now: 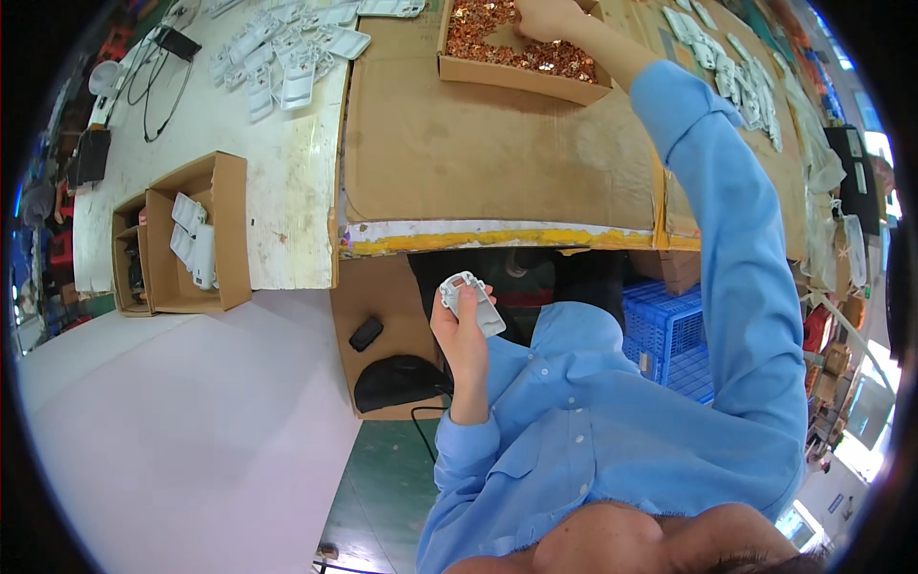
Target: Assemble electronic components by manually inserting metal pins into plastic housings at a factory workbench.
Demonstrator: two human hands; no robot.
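Note:
My left hand point(461, 346) is closed around a small white plastic housing point(486, 316), held in front of my body below the table edge. The thumb lies across the housing's face, near a reddish-orange spot by one end. My right arm stretches forward to a shallow cardboard box point(521, 78) at the far edge of the table. Inside are many small shiny copper-coloured pieces point(574, 63). My right hand point(547, 19) is down at these pieces with its fingers bent together. The view cuts off part of that hand, and what its fingertips hold is too small to make out.
Several white plastic housings point(296, 81) lie piled at the far left. More white parts point(732, 72) lie at the far right. An open cardboard box point(229, 234) with white parts stands on the left. Below the table are a blue crate point(660, 330) and a black bag point(397, 383).

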